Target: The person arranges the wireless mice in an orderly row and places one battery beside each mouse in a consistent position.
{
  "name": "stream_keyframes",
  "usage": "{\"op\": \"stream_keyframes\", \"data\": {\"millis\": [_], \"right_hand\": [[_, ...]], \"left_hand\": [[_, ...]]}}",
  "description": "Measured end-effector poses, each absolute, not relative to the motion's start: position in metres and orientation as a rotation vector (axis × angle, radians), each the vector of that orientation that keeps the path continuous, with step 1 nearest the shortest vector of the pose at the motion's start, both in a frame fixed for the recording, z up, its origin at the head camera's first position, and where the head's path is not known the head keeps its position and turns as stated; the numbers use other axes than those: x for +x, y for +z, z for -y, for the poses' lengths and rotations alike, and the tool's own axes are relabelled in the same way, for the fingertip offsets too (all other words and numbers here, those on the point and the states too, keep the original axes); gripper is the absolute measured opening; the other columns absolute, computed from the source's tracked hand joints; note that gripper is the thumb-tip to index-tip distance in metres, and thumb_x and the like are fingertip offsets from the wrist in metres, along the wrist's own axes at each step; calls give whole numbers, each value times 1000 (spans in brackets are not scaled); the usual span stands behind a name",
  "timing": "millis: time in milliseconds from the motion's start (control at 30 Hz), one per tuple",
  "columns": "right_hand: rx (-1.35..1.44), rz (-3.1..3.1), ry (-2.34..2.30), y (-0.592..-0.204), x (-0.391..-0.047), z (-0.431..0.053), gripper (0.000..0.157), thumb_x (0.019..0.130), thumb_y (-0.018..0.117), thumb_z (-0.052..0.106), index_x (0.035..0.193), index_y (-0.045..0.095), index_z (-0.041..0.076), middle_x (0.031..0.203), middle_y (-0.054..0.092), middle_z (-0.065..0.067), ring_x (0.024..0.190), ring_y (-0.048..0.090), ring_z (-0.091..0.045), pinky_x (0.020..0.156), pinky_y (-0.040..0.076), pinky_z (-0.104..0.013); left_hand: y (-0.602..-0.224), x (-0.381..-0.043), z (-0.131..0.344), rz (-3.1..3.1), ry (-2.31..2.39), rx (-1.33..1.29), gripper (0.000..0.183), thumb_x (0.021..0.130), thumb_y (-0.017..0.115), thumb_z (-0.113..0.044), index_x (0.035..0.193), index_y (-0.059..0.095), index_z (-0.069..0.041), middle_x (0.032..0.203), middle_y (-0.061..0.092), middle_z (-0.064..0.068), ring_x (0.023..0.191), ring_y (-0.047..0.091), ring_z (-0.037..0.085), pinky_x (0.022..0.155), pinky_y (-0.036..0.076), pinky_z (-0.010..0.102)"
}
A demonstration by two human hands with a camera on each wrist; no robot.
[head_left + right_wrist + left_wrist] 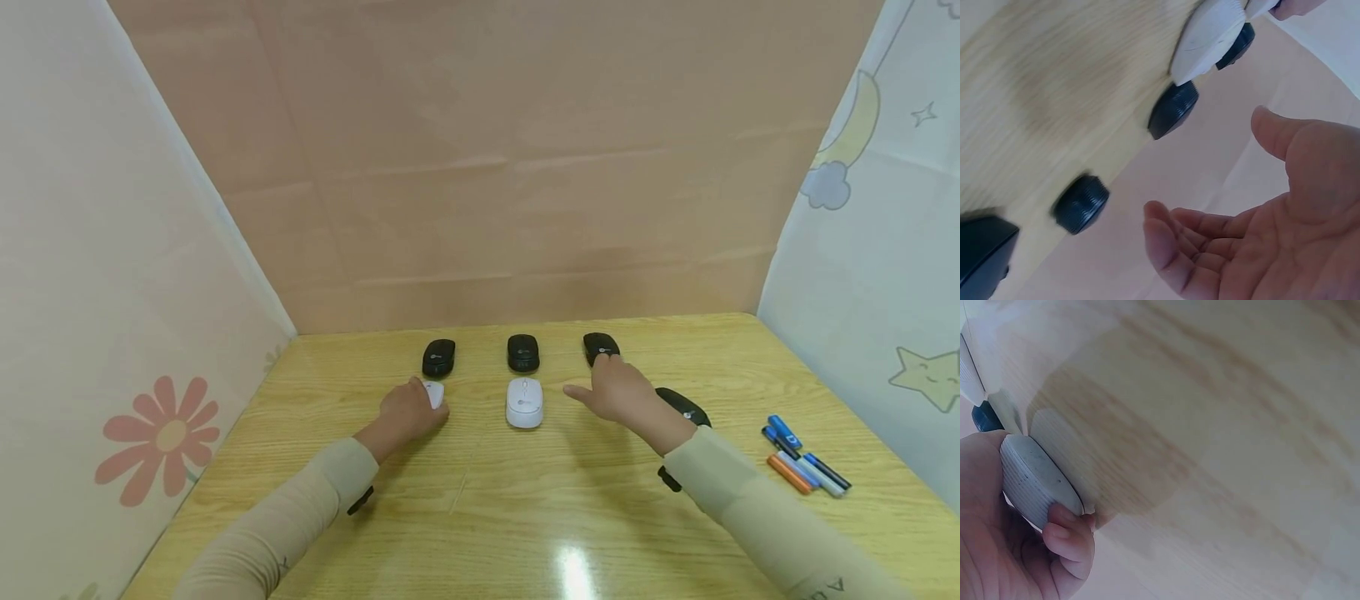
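My left hand grips a white computer mouse by its sides, thumb and fingers around it, at the left of the wooden table. My right hand is held above the table with its thumb spread and its fingers loosely bent, holding nothing. In the head view its fingers partly cover the back right black mouse. Between the hands stands a second white mouse. Behind it lies a black mouse, with another black mouse to its left. One more black mouse is partly hidden by my right forearm.
Several markers, among them blue and orange ones, lie together near the table's right edge. A brown cloth backdrop rises behind the table. Pale patterned cloths border it at left and right.
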State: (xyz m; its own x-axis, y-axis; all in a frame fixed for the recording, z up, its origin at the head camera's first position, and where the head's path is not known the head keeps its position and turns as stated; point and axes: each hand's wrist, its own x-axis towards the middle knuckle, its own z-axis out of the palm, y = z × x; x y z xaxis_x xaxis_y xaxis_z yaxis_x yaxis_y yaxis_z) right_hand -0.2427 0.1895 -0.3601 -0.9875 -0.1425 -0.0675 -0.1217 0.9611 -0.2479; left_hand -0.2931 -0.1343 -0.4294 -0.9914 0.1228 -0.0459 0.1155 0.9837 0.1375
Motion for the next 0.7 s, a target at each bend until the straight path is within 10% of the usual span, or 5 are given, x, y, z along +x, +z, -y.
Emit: {"op": "stream_keyframes", "data": {"millis": [700], "right_hand": [[-266,-3061,-439,-364,-223,-259,76,93,59,48,124,44,-20,114,50,-38,100,53,-50,78,46,-57]], "left_hand": [[-431,-294,135,-3081,186,196,71,82,54,-48,119,49,13,72,51,12,57,52,21,44,42,31]]}}
